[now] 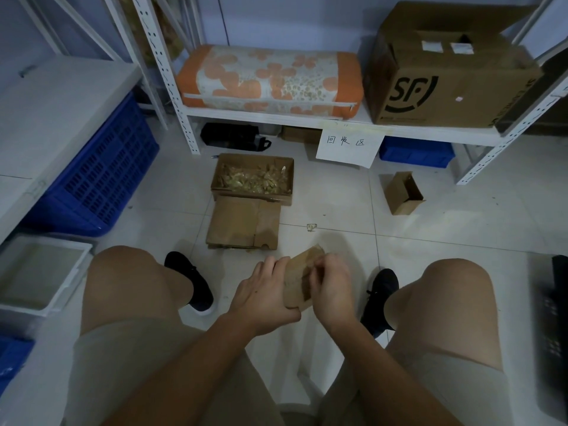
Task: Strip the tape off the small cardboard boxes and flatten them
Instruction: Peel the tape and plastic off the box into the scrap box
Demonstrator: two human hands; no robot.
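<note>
the small cardboard box (pixel 296 282) sits between your knees, held up off the tiled floor (pixel 338 204). your left hand (pixel 264 298) clamps its near edge, fingers wrapped over the top; your right hand (pixel 330 287) pinches at the tape strip on its face (the strip itself is hard to make out). this looks like the stripping step; next you'd likely peel away from the left-hand grip, then fold it flat. beyond the grip lie flattened cardboard (pixel 244 224) and 1 scrap-filled box (pixel 253 178); farther right, 1 open small box (pixel 404 193) below white shelving (pixel 276 115).
</note>
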